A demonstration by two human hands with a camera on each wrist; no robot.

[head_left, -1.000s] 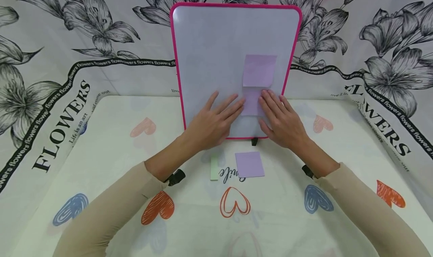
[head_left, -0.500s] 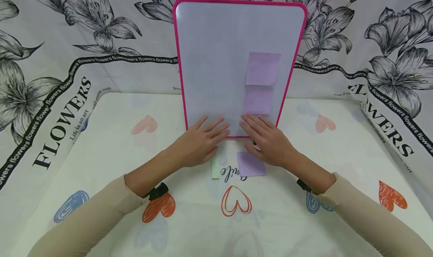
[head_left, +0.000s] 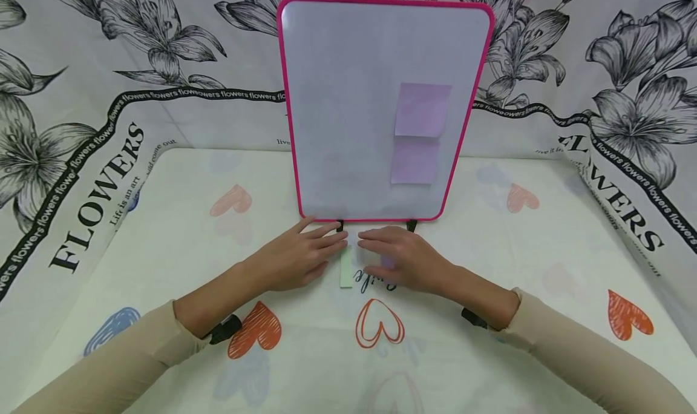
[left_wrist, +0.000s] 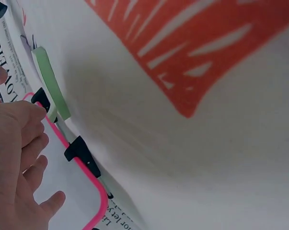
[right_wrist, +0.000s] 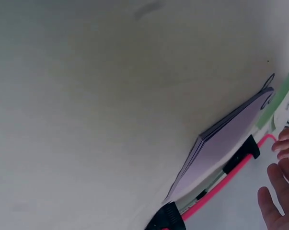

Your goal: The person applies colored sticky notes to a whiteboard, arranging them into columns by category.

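Observation:
A whiteboard (head_left: 348,99) with a pink frame stands upright at the back. Two purple sticky notes, an upper one (head_left: 423,110) and a lower one (head_left: 415,161), are stuck on its right half. My left hand (head_left: 302,256), fingers extended, is just in front of the board's lower left edge, beside a narrow green pad (head_left: 346,269). My right hand (head_left: 405,259) hovers over a purple sticky note pad (head_left: 387,261) that it mostly hides in the head view. More of that purple pad (right_wrist: 221,143) shows in the right wrist view. Neither hand holds anything.
Black feet (left_wrist: 82,155) prop up the board's lower edge. A white cloth with printed hearts (head_left: 379,324) covers the table. Behind the board hangs a flower-print cloth (head_left: 163,39).
Both hands have come down off the whiteboard toward the table. The right hand left the lower purple note, uncovering it, and now covers most of the purple pad.

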